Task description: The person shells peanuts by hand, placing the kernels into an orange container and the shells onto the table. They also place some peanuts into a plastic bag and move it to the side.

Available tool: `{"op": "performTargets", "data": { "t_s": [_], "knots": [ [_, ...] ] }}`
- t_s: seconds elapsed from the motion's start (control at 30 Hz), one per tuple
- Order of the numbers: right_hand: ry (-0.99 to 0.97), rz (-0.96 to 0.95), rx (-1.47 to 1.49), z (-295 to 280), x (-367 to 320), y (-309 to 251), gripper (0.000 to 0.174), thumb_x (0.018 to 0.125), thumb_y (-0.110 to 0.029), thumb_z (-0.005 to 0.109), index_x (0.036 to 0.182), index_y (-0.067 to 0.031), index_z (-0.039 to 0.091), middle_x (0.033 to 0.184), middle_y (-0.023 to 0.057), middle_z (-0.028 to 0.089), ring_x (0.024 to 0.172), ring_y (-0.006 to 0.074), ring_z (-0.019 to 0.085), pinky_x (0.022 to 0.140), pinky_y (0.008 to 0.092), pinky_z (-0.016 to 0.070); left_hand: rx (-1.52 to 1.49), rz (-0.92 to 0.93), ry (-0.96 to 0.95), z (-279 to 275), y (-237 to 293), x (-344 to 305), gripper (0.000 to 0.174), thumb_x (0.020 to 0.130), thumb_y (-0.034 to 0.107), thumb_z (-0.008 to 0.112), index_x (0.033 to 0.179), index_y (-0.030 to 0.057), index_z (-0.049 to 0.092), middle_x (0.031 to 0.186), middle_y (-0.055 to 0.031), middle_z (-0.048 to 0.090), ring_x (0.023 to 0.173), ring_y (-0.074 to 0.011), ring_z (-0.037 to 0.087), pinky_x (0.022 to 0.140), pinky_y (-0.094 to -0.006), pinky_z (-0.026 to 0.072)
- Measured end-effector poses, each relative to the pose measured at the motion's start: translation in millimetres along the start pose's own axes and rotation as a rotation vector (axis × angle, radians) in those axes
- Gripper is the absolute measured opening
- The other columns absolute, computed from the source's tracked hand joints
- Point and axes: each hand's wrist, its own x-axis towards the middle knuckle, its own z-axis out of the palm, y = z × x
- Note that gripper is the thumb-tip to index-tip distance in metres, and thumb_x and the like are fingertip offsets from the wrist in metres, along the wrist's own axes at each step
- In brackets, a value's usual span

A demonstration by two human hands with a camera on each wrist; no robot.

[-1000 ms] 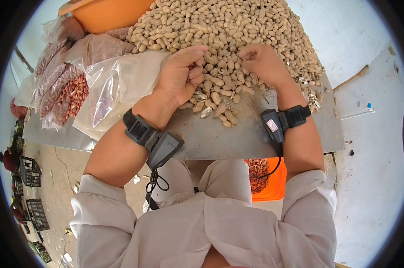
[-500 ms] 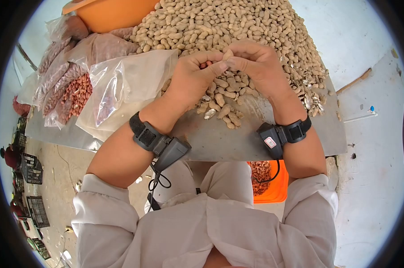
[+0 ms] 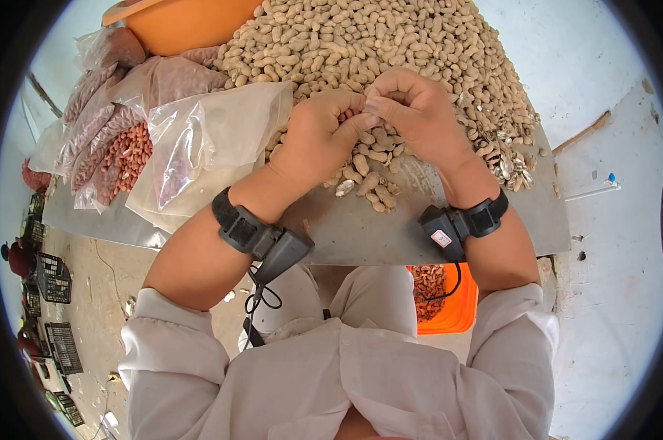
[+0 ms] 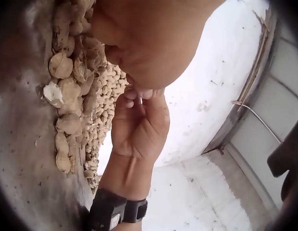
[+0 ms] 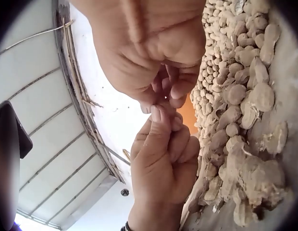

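Both hands meet at the fingertips over the heap of unshelled peanuts (image 3: 331, 44). Reddish kernels (image 3: 347, 115) show inside the curled fingers of the left hand (image 3: 317, 139), whose thumb and forefinger reach the other hand. The right hand (image 3: 430, 121) pinches with thumb and bent forefinger at the same spot. A peanut pod there is nearly all covered by the fingers. In the right wrist view the left hand (image 5: 163, 163) and right hand (image 5: 149, 48) touch at the tips. The left wrist view shows the right hand (image 4: 139, 125) below the left hand (image 4: 149, 38).
Loose pods and broken shells (image 3: 504, 161) lie near the front of the grey table (image 3: 368, 235). At left are a clear plastic bag (image 3: 214, 125), bags of red kernels (image 3: 130, 158) and an orange basin (image 3: 185, 26). An orange container (image 3: 460, 304) stands below the table edge.
The hands, apart a second ago, came together at the fingertips. The pale pod visible between them half a second ago is now mostly hidden by the fingers.
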Motion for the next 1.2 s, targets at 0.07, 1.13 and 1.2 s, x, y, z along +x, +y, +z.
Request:
{"op": "performTargets", "data": {
  "t_s": [0.07,1.13,1.2],
  "knots": [
    [0.032,0.003,0.008,3.1,-0.4,0.1,0.011,0.078,-0.009,0.065,0.079,-0.0001,0.058,0.071,0.0031,0.061,0.064,0.0067,0.056,0.056,0.022,0.0452,0.02,0.029,0.015,0.7,-0.8,-0.3,0.016,0.086,0.013,0.06,0.094,-0.0007,0.061,0.072,-0.0027,0.056,0.065,-0.0094,0.048,0.058,-0.0244,0.0406],
    [0.186,0.06,0.515,20.2,-8.1,-1.1,0.021,0.081,-0.01,0.066,0.095,0.0032,0.06,0.08,0.0039,0.061,0.068,0.0073,0.055,0.058,0.0203,0.0442,-0.204,0.056,0.09,1.8,6.3,3.0,0.019,0.088,0.014,0.057,0.099,-0.0006,0.062,0.076,-0.0013,0.06,0.064,-0.008,0.052,0.057,-0.0215,0.0428],
    [0.186,0.02,0.492,17.5,-5.5,-2.8,0.022,0.084,-0.011,0.062,0.1,0.0027,0.059,0.082,0.0036,0.061,0.07,0.008,0.056,0.06,0.0207,0.0454,-0.399,-0.011,0.117,7.4,-2.5,4.8,0.021,0.087,0.014,0.059,0.102,-0.0006,0.062,0.075,-0.0018,0.06,0.062,-0.0084,0.051,0.055,-0.0216,0.0425]
  ]
}}
